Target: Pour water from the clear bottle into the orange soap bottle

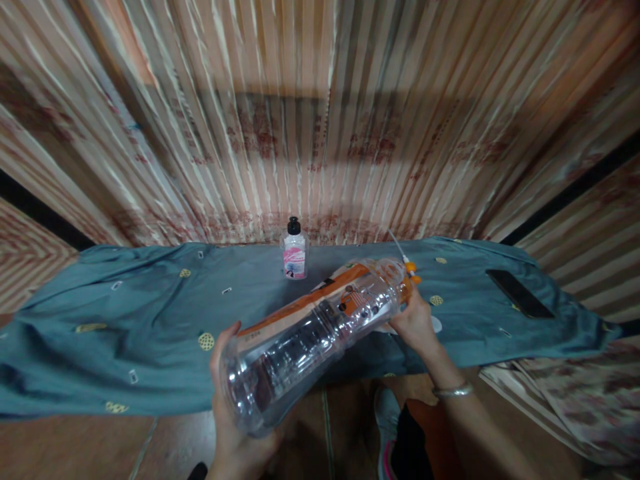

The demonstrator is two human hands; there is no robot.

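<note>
A large clear plastic bottle (320,333) with an orange label is held tilted above the cloth, its base low at the left and its orange top up at the right. My left hand (235,413) grips the base end. Around the neck, just under the orange top, my right hand (417,317) is closed. A thin white tube (399,245) sticks up from the top. Behind the large bottle stands a small clear bottle (295,252) with a black cap and a pink and white label.
A teal patterned cloth (165,300) covers the surface. At the right lies a dark phone (519,293). Part of a white object (437,325) shows beside my right hand. Striped curtains (310,133) hang behind, and a shoe (387,413) is on the floor below.
</note>
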